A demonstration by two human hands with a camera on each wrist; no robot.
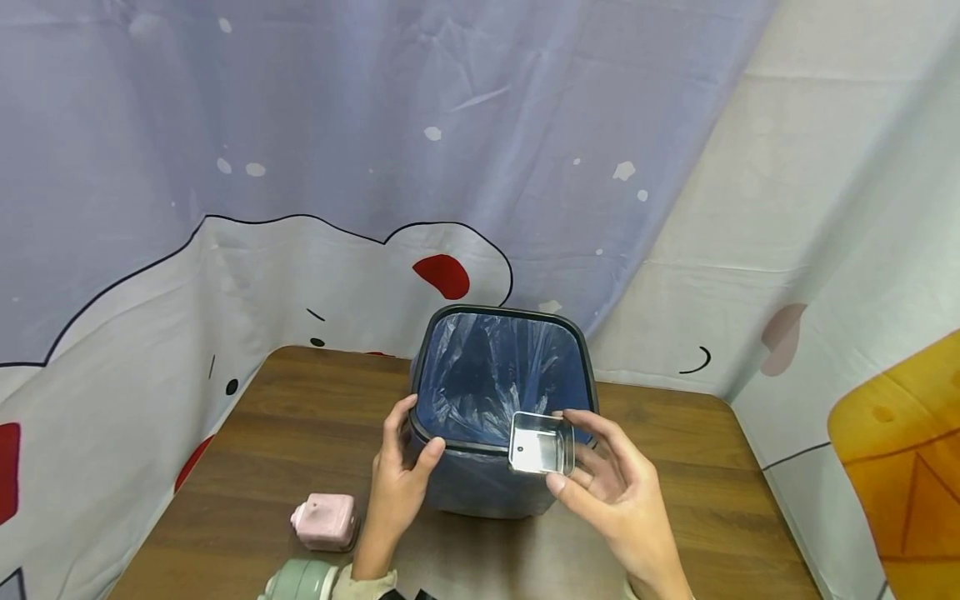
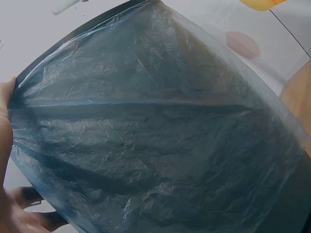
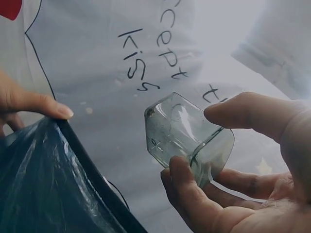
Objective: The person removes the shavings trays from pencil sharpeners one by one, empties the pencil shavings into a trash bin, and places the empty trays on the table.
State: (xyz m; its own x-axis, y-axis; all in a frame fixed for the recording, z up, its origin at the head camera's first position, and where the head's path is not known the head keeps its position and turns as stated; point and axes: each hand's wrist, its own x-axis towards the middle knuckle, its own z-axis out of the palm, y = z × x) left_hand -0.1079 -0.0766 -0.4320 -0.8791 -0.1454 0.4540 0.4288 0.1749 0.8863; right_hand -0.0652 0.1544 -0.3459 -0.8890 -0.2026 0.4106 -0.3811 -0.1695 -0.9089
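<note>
A blue-grey trash bin point(image 1: 495, 492) with a black rim stands upright on the wooden table, lined with a clear plastic bag point(image 1: 480, 367). My left hand point(image 1: 401, 483) grips the bin's front left corner, its thumb at the rim and fingers along the side. In the left wrist view the bag-covered bin point(image 2: 146, 145) fills most of the picture. Thumb and fingers of my right hand point(image 1: 615, 492) pinch a small clear box point(image 1: 542, 444) at its right side, over the bin's front right rim. The right wrist view shows this see-through box point(image 3: 175, 131) tilted between the fingertips.
A pink block-shaped container point(image 1: 326, 521) with a small knob sits on the table point(image 1: 660, 467), left of my left forearm. Beside my left sleeve is a green rounded container point(image 1: 302, 580), cut off by the lower edge. A printed curtain point(image 1: 360, 125) hangs behind the table.
</note>
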